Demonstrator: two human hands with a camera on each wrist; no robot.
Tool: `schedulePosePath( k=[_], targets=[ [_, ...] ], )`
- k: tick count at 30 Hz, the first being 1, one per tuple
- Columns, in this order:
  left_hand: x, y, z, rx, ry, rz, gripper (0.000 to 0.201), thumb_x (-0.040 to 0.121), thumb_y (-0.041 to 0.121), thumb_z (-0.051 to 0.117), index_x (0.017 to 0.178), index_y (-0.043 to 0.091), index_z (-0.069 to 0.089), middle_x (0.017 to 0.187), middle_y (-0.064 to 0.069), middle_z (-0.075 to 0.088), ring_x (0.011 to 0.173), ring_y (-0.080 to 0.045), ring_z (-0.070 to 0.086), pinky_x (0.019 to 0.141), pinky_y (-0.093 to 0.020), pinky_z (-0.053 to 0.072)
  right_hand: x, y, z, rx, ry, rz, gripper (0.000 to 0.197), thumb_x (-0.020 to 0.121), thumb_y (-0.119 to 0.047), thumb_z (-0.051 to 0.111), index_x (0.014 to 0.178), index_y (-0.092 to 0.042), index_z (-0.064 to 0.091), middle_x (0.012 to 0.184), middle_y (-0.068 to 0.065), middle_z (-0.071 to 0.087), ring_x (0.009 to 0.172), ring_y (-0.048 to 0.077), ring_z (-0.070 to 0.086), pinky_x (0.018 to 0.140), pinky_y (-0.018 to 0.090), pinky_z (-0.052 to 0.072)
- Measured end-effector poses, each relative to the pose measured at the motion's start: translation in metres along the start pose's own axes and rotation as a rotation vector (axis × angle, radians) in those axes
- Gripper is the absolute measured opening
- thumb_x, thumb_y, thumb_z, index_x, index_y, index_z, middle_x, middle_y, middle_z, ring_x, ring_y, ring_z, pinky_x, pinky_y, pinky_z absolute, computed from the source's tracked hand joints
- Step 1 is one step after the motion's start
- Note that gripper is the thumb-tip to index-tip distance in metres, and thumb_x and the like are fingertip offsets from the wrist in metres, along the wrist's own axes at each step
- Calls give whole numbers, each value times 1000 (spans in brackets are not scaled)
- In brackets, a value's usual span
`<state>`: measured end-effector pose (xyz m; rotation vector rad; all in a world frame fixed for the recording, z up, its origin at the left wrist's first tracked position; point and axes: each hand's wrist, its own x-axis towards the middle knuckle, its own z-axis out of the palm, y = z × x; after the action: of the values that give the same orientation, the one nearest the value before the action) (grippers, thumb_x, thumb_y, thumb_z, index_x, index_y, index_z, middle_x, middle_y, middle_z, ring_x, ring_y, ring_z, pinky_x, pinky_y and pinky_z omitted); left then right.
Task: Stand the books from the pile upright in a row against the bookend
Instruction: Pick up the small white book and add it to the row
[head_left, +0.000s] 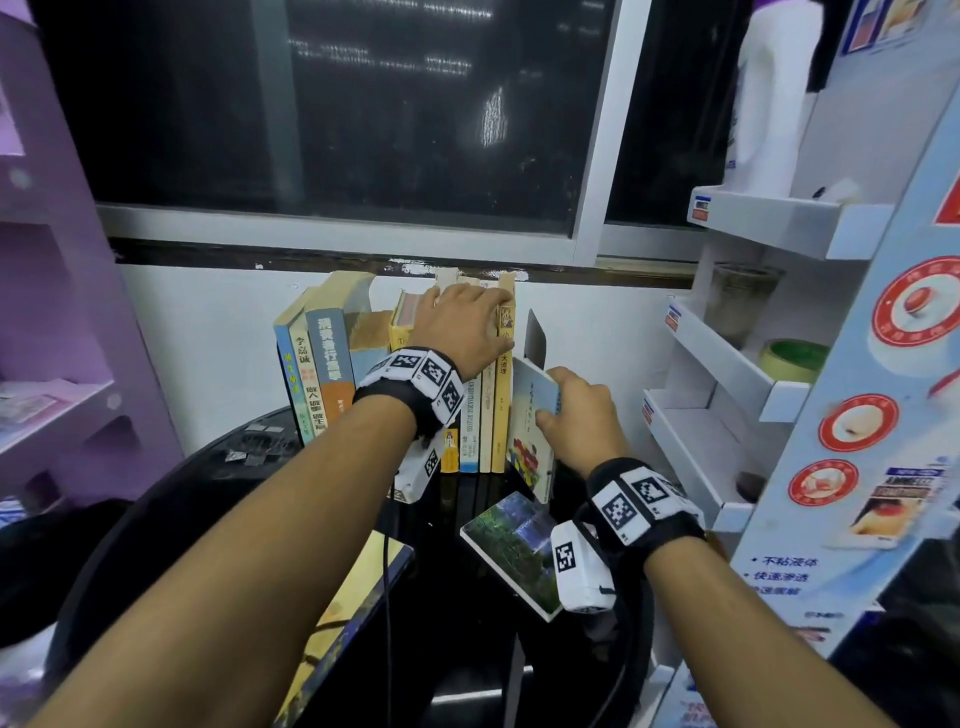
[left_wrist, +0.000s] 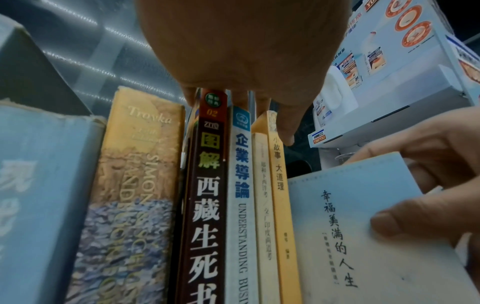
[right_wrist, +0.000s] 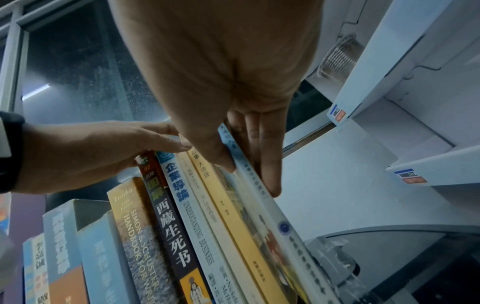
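The right hand (head_left: 582, 415) grips a thin pale-blue book (head_left: 532, 421) by its top right corner, thumb on the front cover and fingers (right_wrist: 267, 164) behind it in the right wrist view. The book stands on its lower edge at the right end of the row of upright books (head_left: 488, 395), its long axis near vertical but tipped, with its top leaning out to about one o'clock, away from the yellow spine (head_left: 503, 384) beside it. Whether its foot touches that spine I cannot tell. Just behind its top, towards twelve o'clock, a dark flat plate (head_left: 536, 340) stands upright; it looks like the bookend, though its base is hidden.

The left hand (head_left: 462, 327) lies flat over the tops of the row, fingers (left_wrist: 285, 127) straight and draped over the upper edges, pressing rather than clutching, so I would call it released and steadying.

What matters next, as I judge it, is the wedge of a gap at the book's top: the row lies at nine o'clock from the right hand, so a push that way should close it. The right hand is plainly the nearer one for this.

On the black surface (head_left: 467, 597) two more books lie flat: a green-covered one (head_left: 514, 545) at six o'clock from the held book, and a yellowish one (head_left: 348, 603) under the left forearm.
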<state>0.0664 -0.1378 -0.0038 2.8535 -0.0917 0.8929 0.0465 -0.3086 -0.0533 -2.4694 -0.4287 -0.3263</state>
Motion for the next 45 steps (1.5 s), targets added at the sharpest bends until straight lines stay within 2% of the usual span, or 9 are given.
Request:
schedulePosePath(
  k=[5,7,12,17,26,30,36,40,45],
  targets=[
    [2,-6,3,-75,60,25,43,85,41,62,125,30,50,147,5,42,139,-18,30,116,-44,19,8,-3,13,7,28,-6,35,92,-14,56,127,-12,52,108,19,63,96,34,62,84,39,54],
    [3,-7,4,-93,51,23,41,85,41,63,122,30,51,142,3,48,139,-19,32,115,-45,20,11,-4,18,21,22,1,37,93,-14,56,130,-12,51,110,20,62,97,36,62,85,40,53],
    [2,-8,2,-121,66,13,38,85,42,63,119,29,51,125,0,61,123,-21,46,112,-40,24,18,-5,31,79,-8,7,44,93,-15,59,136,-17,46,114,19,61,102,35,62,90,44,54],
    [2,-7,2,-127,108,10,37,84,42,66,116,29,53,117,4,64,114,-20,50,104,-36,27,24,-4,41,146,-39,20,49,92,-12,62,137,-22,46,112,16,62,101,33,63,90,44,54],
    [3,-8,3,-138,112,5,40,83,42,66,118,29,53,119,6,63,111,-18,50,101,-34,28,35,0,54,209,-113,-4,52,91,-5,59,137,-23,44,115,14,64,101,30,66,87,47,56],
    [3,-8,3,-129,121,11,38,84,43,66,118,29,54,118,7,63,110,-18,50,100,-33,27,40,1,56,197,-132,-5,54,90,-4,60,137,-22,43,117,13,64,104,29,66,91,46,55],
    [3,-9,5,-115,129,25,38,84,44,66,117,29,54,117,7,64,110,-18,51,99,-33,27,45,4,54,199,-180,-30,57,90,0,59,137,-26,43,119,10,65,104,26,67,91,45,55],
    [3,-10,6,-115,132,27,38,84,43,66,116,28,54,117,6,64,109,-18,51,100,-33,27,45,6,49,209,-204,-56,56,92,1,54,138,-27,41,122,9,64,103,24,68,87,40,57],
    [3,-10,5,-111,137,32,37,83,43,66,115,29,54,117,7,64,109,-18,51,99,-32,27,44,6,48,223,-205,-64,56,94,0,53,141,-27,39,123,10,62,102,26,68,89,40,56]
  ],
)
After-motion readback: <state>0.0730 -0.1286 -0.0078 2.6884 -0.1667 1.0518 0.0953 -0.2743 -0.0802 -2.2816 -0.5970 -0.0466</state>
